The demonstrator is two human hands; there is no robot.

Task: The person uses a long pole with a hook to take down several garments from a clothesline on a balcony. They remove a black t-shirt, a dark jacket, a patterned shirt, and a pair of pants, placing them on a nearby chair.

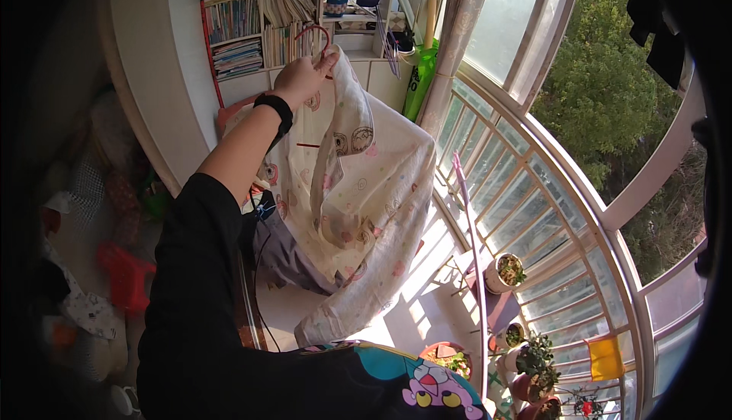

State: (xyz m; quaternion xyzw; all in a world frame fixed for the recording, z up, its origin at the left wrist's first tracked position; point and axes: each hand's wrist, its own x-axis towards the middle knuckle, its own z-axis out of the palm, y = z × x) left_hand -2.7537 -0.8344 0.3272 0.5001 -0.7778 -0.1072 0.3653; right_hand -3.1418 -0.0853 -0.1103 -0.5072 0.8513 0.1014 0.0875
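Note:
My left hand (303,81), with a black band at the wrist, is raised and grips the neck of a red clothes hanger (316,32) together with the top of a cloth. The hanger's hook sticks up above my fingers. From it hangs a large cream printed cloth (394,179) with small animal and face motifs, its folds reaching down toward my body. A short stretch of the hanger's red bar shows between the folds. My right hand is out of view. To the right of the cloth a long pink pole (471,237) rises from the lower edge of the picture.
Potted plants (505,272) stand along the railing (532,185) by the window at right. A bookshelf (263,25) is at the back, near a curtain (457,48). Dark fabric (286,254) lies under the cloth. A red plastic stool (123,277) is at left.

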